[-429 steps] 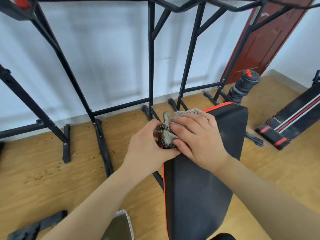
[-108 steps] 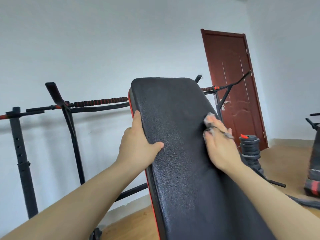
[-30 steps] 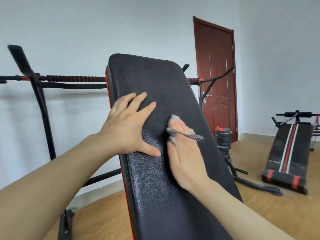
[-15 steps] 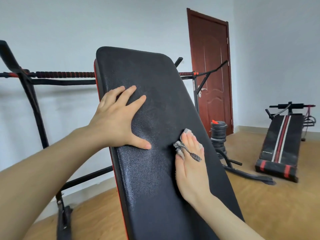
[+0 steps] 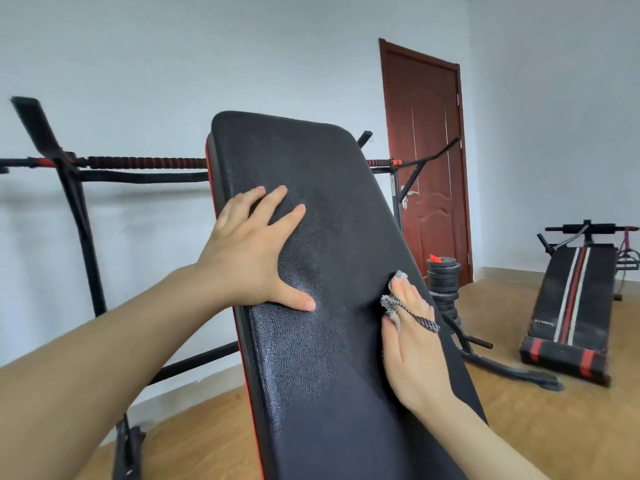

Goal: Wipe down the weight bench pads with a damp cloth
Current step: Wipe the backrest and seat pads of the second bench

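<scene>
The black bench pad (image 5: 311,174) with red side trim stands steeply tilted in front of me, its textured face toward me. My left hand (image 5: 249,254) lies flat on the pad's left part, fingers spread, thumb pointing right. My right hand (image 5: 412,344) presses a grey-and-black checked cloth (image 5: 393,303) against the pad's right part; only the cloth's edges show around my fingers. Damp-looking streaks mark the pad between the two hands.
A black rack with a red-and-black grip bar (image 5: 145,163) stands behind the pad by the white wall. A stack of weight plates (image 5: 443,275) sits beside a brown door (image 5: 426,161). A striped sit-up bench (image 5: 568,306) lies on the wooden floor at the right.
My right hand with the cloth has slid down and to the right on the pad over the last second. My left hand stays flat on the pad's left part.
</scene>
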